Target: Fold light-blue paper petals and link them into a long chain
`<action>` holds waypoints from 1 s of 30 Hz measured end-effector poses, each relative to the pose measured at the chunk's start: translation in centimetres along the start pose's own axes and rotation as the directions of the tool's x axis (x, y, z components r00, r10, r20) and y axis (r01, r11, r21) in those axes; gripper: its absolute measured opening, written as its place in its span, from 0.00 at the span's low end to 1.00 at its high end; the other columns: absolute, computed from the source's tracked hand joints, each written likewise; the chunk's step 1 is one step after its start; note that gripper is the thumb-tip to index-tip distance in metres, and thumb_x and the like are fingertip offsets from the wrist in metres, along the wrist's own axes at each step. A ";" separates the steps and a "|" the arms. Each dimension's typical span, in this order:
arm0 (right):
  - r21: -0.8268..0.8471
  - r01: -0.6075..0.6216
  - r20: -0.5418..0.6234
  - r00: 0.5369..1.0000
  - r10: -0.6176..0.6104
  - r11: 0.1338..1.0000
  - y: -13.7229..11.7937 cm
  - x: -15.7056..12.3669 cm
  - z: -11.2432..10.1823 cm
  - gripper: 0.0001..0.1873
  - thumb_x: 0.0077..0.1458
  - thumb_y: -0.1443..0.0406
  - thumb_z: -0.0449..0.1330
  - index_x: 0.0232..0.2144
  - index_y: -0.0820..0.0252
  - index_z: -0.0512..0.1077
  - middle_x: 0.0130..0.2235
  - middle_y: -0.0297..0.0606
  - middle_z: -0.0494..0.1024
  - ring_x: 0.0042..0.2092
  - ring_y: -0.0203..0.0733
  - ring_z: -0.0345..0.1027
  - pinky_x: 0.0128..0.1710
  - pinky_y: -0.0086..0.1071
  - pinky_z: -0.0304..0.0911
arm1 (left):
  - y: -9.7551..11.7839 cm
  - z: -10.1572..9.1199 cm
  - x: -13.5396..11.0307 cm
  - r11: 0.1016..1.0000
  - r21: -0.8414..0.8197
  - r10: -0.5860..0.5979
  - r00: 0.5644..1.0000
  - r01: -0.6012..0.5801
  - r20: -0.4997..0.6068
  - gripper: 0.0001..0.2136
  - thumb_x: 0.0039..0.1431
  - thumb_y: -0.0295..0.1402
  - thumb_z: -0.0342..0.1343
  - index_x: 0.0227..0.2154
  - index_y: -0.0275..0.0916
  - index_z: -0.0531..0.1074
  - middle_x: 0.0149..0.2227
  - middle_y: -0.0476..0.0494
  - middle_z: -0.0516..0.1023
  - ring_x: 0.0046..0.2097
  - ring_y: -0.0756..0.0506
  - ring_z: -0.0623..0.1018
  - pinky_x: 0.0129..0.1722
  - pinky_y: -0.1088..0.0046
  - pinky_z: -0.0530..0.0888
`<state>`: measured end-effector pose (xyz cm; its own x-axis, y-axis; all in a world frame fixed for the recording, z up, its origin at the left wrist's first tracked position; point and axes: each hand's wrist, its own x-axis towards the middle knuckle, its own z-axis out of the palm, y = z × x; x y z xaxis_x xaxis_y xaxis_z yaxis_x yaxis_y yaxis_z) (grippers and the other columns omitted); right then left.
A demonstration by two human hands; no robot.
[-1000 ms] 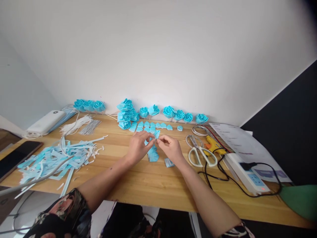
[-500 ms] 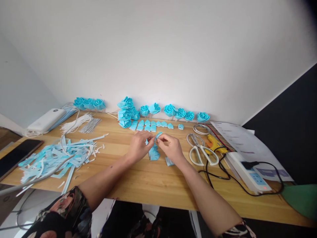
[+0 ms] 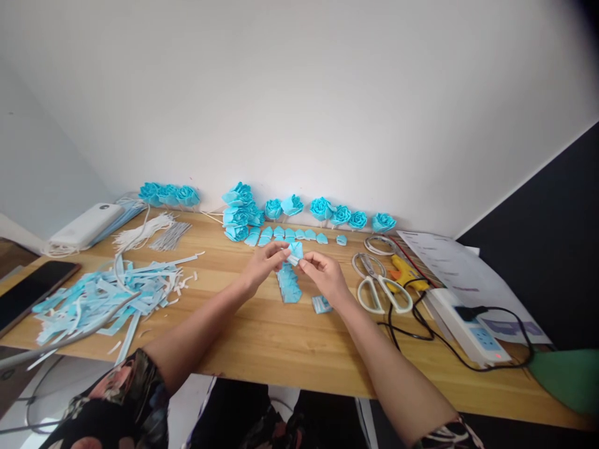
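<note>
Folded blue piece (image 3: 296,251) got turned since half a second ago, so its flat face shows now. It's held up over the surface (image 3: 262,349), left hand (image 3: 266,263) pinching its left edge, right hand (image 3: 325,275) gripping the lower right corner, both forearms (image 3: 201,327) slanting inward.

Open tabletop (image 3: 266,346) front centre, scissors (image 3: 375,277) blocking right, scrap heap (image 3: 124,293) left

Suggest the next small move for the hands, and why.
Probably press the fold in the small blue piece flatter: fold lines show on it, the left hand and right hand both pinch its edges, and similar pieces lie folded behind.
</note>
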<state>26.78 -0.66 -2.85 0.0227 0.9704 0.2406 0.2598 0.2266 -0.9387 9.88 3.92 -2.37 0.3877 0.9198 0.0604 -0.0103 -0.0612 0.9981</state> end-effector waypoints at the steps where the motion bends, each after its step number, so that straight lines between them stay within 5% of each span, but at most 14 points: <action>1: 0.003 -0.004 0.009 1.000 0.004 1.000 0.0 0.0 0.0 0.09 0.51 0.60 0.58 0.24 0.58 0.72 0.25 0.33 0.74 0.29 0.38 0.66 0.31 0.30 0.61 | 0.0 0.0 -0.1 1.000 -0.022 -0.017 0.999 0.018 0.036 0.15 0.50 0.43 0.58 0.35 0.37 0.70 0.24 0.52 0.68 0.27 0.52 0.68 0.29 0.74 0.65; 5: 0.082 -0.031 0.087 0.996 0.024 0.996 -0.4 -0.2 0.1 0.09 0.53 0.60 0.56 0.26 0.58 0.72 0.28 0.34 0.75 0.32 0.40 0.68 0.34 0.31 0.63 | 0.0 0.3 -0.3 0.998 -0.062 0.001 0.998 0.004 0.068 0.13 0.46 0.41 0.61 0.23 0.36 0.66 0.22 0.52 0.66 0.25 0.53 0.65 0.28 0.74 0.63; 13: -0.038 0.004 0.063 0.998 -0.002 0.999 0.0 -0.2 0.2 0.11 0.50 0.61 0.58 0.20 0.59 0.65 0.20 0.28 0.64 0.24 0.33 0.57 0.25 0.28 0.53 | 0.0 0.7 -0.3 0.996 -0.083 -0.009 0.996 0.016 0.091 0.13 0.42 0.39 0.63 0.22 0.36 0.67 0.22 0.52 0.67 0.27 0.53 0.65 0.29 0.75 0.62; 23: 0.122 -0.102 0.146 0.986 0.083 0.987 -0.3 0.0 -0.3 0.09 0.50 0.61 0.56 0.27 0.59 0.73 0.29 0.35 0.77 0.33 0.39 0.69 0.36 0.32 0.64 | 0.0 0.1 -0.1 0.995 -0.089 -0.035 0.997 0.041 0.066 0.09 0.44 0.35 0.59 0.22 0.35 0.68 0.21 0.52 0.67 0.26 0.53 0.64 0.29 0.75 0.62; 30: 0.074 -0.066 0.109 0.992 0.057 0.995 0.2 0.1 -0.2 0.09 0.50 0.60 0.59 0.24 0.60 0.72 0.26 0.34 0.76 0.30 0.38 0.68 0.34 0.31 0.63 | -0.4 0.2 0.0 0.998 -0.067 -0.009 0.998 0.014 0.066 0.10 0.46 0.36 0.60 0.22 0.35 0.67 0.21 0.52 0.66 0.25 0.53 0.65 0.28 0.75 0.62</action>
<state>26.99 -0.55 -2.94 -0.0680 0.9851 0.1581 0.1853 0.1681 -0.9682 10.10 3.88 -2.78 0.4478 0.8927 0.0500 -0.0666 -0.0225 0.9975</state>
